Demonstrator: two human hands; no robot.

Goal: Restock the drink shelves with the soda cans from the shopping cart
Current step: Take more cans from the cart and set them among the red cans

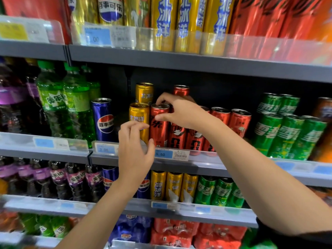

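Drink shelf (pixel 206 163): right hand (pixel 181 111) pinching red can (pixel 159 126) top; left hand (pixel 133 150) spread, empty.

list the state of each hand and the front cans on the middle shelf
right hand: fingers pinching the rim of the red can
red can: upright at the shelf front, held at the top
left hand: open, holding nothing
yellow can: upright, touching the red can
blue can: upright, standing alone
green cans: upright, in a row
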